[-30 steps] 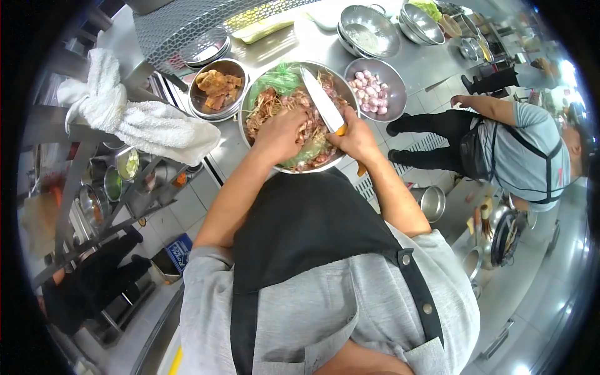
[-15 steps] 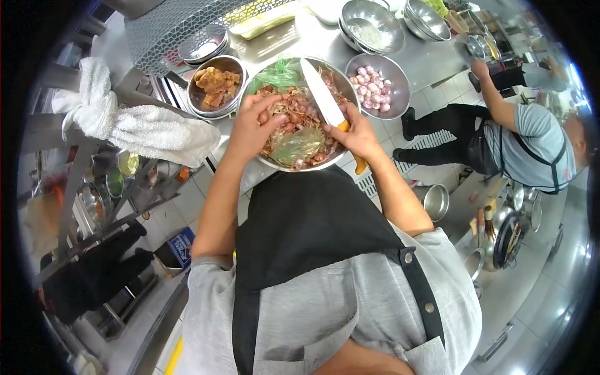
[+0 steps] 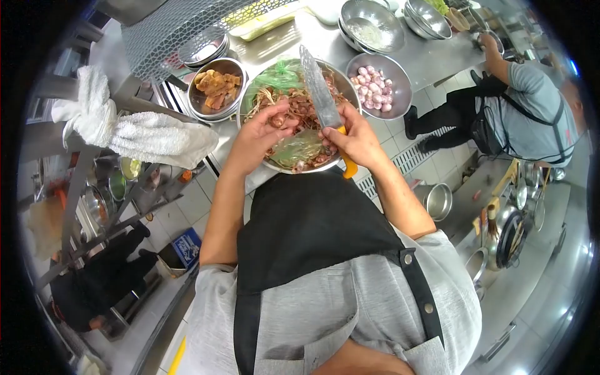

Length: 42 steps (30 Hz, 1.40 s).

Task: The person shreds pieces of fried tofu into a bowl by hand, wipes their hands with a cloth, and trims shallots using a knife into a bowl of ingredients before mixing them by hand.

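Observation:
Over a large metal bowl of brown shallot skins, my left hand pinches a brown-skinned shallot between thumb and fingers. My right hand grips a kitchen knife by its yellow handle. The blade points up and away from me, its flat, greyish face turned to the camera. Inside the bowl, a green plastic bag lies at the far side and a clear greenish bag near me. Peeled pinkish shallots fill part of a metal bowl on the right.
A bowl of orange-brown chunks stands at the left. Stacked metal bowls sit farther back on the steel counter. A white towel hangs on a rail at left. One co-worker stands at the right.
My left hand has risen from the skins with a shallot in its fingers. The knife has turned, its bright white blade face now grey. The co-worker at right has shifted.

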Each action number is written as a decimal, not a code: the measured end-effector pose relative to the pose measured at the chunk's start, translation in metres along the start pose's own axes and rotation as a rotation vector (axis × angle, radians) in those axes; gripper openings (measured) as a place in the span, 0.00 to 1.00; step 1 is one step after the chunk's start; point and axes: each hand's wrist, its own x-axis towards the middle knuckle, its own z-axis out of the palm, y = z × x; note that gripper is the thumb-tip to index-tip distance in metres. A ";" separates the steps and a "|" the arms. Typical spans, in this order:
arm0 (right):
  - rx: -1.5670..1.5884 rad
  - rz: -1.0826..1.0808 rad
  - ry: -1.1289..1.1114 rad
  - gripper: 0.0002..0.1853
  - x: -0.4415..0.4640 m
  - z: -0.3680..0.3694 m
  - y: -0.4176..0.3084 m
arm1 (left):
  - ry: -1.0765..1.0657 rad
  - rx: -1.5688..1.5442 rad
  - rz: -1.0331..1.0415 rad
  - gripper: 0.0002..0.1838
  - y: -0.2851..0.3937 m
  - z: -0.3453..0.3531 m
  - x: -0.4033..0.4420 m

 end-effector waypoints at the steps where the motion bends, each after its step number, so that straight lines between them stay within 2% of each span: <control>1: 0.001 0.000 0.003 0.17 -0.001 0.000 -0.005 | -0.010 0.010 0.016 0.26 -0.001 0.002 0.000; 4: -0.086 0.013 -0.009 0.22 -0.002 0.004 -0.016 | 0.008 0.063 -0.059 0.26 0.004 0.008 -0.001; 6: -0.389 -0.278 0.050 0.30 0.001 0.007 -0.016 | -0.011 0.082 -0.079 0.27 0.008 0.012 -0.002; 9: -0.252 -0.197 -0.072 0.34 0.002 0.010 -0.029 | -0.017 0.123 -0.065 0.28 0.002 0.010 -0.003; 13: -0.256 -0.175 -0.103 0.31 0.000 0.014 -0.047 | -0.063 0.198 0.059 0.27 0.003 0.012 -0.003; 16: -0.243 -0.180 -0.094 0.30 0.001 0.013 -0.048 | -0.109 0.152 0.015 0.25 0.011 0.017 -0.006; 19: -0.223 -0.129 -0.156 0.30 0.002 0.013 -0.046 | -0.134 0.038 0.059 0.24 0.000 0.017 -0.006; 28: -0.192 -0.151 -0.134 0.30 0.004 0.013 -0.039 | -0.184 -0.002 0.080 0.23 -0.005 0.015 -0.006; 31: -0.241 -0.139 -0.158 0.29 0.002 0.013 -0.039 | -0.157 -0.006 0.039 0.20 -0.006 0.016 -0.007; 33: -0.327 -0.283 -0.141 0.27 -0.001 0.016 -0.041 | -0.180 0.012 0.042 0.19 -0.003 0.016 -0.006; 36: -0.352 -0.189 -0.166 0.25 -0.002 0.013 -0.037 | -0.210 0.019 0.021 0.18 -0.007 0.017 -0.002; 42: -0.406 -0.202 -0.150 0.22 -0.008 0.015 -0.035 | -0.130 -0.037 -0.021 0.20 -0.019 0.026 -0.007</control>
